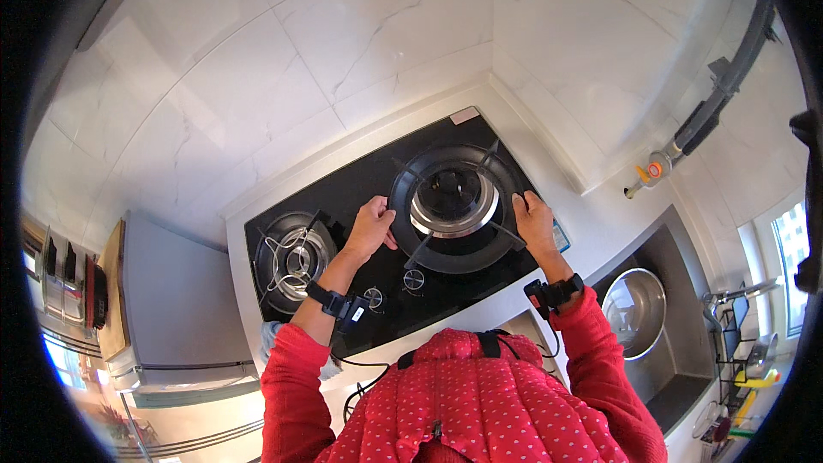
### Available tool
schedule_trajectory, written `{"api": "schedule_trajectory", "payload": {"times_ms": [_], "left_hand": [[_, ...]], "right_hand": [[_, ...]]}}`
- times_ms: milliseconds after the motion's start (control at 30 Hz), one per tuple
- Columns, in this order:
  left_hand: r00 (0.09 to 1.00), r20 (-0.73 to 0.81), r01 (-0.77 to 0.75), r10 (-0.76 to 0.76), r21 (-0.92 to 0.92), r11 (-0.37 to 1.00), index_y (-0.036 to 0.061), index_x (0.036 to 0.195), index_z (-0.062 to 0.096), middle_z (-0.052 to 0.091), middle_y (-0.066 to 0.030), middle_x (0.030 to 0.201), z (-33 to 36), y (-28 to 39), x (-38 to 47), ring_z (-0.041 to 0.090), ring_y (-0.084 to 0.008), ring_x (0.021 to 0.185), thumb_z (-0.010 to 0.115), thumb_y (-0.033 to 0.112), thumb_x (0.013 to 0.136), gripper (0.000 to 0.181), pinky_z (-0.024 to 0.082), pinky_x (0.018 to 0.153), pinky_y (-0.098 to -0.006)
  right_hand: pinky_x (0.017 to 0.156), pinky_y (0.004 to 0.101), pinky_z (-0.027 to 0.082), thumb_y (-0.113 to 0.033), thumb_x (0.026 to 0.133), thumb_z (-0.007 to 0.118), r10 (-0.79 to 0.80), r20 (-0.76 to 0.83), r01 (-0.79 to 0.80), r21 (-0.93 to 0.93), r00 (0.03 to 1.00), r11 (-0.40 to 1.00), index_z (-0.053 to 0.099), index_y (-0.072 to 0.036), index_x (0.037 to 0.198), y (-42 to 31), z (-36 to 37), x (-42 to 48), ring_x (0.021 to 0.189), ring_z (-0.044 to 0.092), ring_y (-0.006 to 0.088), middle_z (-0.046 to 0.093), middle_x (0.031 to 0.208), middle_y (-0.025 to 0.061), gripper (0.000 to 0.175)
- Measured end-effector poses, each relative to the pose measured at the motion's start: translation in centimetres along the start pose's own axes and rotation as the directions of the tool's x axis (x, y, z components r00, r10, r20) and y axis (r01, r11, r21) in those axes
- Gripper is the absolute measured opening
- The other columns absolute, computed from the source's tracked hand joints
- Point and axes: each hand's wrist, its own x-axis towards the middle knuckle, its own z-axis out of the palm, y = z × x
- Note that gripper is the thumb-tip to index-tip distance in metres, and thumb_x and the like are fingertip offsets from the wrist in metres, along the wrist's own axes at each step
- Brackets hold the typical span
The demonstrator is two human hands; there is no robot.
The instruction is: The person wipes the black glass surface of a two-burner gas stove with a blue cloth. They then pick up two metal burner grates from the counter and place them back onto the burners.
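Note:
A round black pan-support ring (pixel 460 262) with upright prongs sits around or just over the right burner of a black glass gas hob (pixel 398 328). My left hand (pixel 373 226) grips its left rim, thumb towards the ring. On the opposite side, my right hand (pixel 535 222) pinches the right rim. Inside the ring, the burner's shiny steel collar (pixel 453 228) shows, with its dark centre. I cannot tell whether the ring is lifted clear of the glass. Two control knobs (pixel 413 279) lie in front, nearer my body.
The left burner (pixel 262 251) carries a white wire rack (pixel 278 262). To the right, a steel bowl (pixel 633 315) stands in the sink (pixel 675 360). A gas valve (pixel 656 167) and grey pipe come from the wall. A grey refrigerator (pixel 173 296) is at left; cables hang by my wrists.

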Motion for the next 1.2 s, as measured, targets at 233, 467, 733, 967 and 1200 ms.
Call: {"api": "schedule_trajectory", "payload": {"times_ms": [233,467,733,967,1200], "left_hand": [[0.997,-0.050,0.058,-0.060,-0.038,0.998,-0.0032,0.104,0.051,0.059,-0.0094,0.080,0.1,-2.4,3.4,0.061,-0.0182,0.049,0.052,0.006,0.097,0.011,0.053,0.041,-0.0300],[0.994,-0.031,0.103,-0.102,0.012,0.995,-0.0032,0.114,0.046,0.056,-0.0090,0.088,-0.6,-4.4,5.8,0.061,-0.0195,0.051,0.051,0.008,0.100,0.019,0.055,0.043,-0.0314],[0.990,-0.025,0.141,-0.142,-0.038,0.989,-0.0027,0.115,0.046,0.054,-0.0084,0.088,-0.7,-5.3,7.0,0.062,-0.0193,0.052,0.051,0.008,0.100,0.019,0.055,0.044,-0.0310],[0.988,-0.088,0.120,-0.124,-0.052,0.991,-0.0041,0.114,0.050,0.056,-0.0083,0.082,-0.6,-5.8,7.4,0.061,-0.0175,0.051,0.051,0.006,0.098,0.018,0.053,0.042,-0.0288],[0.991,-0.076,0.110,-0.114,-0.061,0.992,-0.0040,0.116,0.048,0.055,-0.0086,0.085,-0.7,-6.0,7.9,0.060,-0.0173,0.051,0.051,0.007,0.099,0.021,0.053,0.043,-0.0294]], "right_hand": [[0.067,0.0561,0.049,-0.037,0.095,0.058,0.018,0.073,-0.015,-0.050,0.997,0.999,0.063,-0.002,0.095,2.6,3.5,2.7,0.078,0.063,0.0489,0.065,0.083,0.0275,0.035],[0.065,0.0537,0.052,-0.037,0.095,0.059,-0.058,0.004,0.058,-0.054,0.998,0.997,0.066,-0.001,0.099,3.9,6.1,4.2,0.075,0.064,0.0473,0.067,0.083,0.0262,0.037],[0.062,0.0541,0.050,-0.036,0.096,0.058,0.018,0.130,-0.010,-0.063,0.991,0.998,0.062,-0.002,0.089,4.1,6.7,5.3,0.074,0.062,0.0482,0.064,0.077,0.0269,0.034],[0.065,0.0522,0.052,-0.037,0.096,0.058,0.012,0.116,-0.003,-0.076,0.993,0.997,0.066,-0.001,0.101,4.9,8.2,5.6,0.078,0.064,0.0472,0.067,0.084,0.0266,0.038],[0.073,0.0498,0.054,-0.039,0.095,0.059,0.074,0.173,-0.060,-0.084,0.982,0.995,0.066,0.002,0.110,5.6,8.6,6.0,0.086,0.065,0.0466,0.067,0.095,0.0277,0.044]]}}
